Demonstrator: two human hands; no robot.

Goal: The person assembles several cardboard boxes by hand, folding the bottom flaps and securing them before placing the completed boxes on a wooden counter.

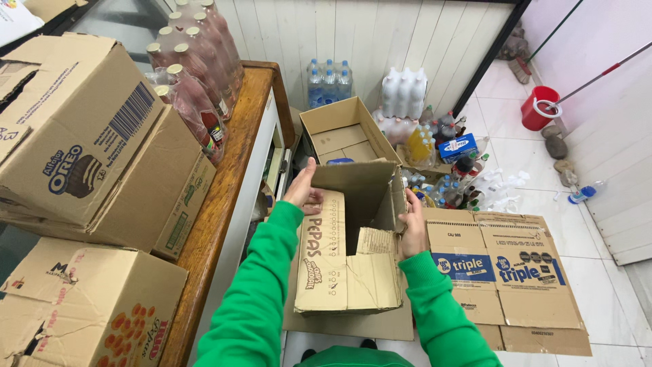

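Green sleeves reach forward. The left hand (303, 188) and right hand (412, 228) clasp opposite sides of a box (348, 261), fingers closed on it. It is open, creased cardboard.

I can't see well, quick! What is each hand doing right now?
Left hand: closed on the left flap of the open cardboard box.
Right hand: holding the same box's right side; how tight the grip is cannot be told.

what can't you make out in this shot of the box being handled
Head view only:
- Inside of the held box: hidden by its own flaps.
- Left hand fingers: curled behind a flap.
- Right hand palm: pressed to the box side.
- Flattened carton: lower corner cut by the frame edge.
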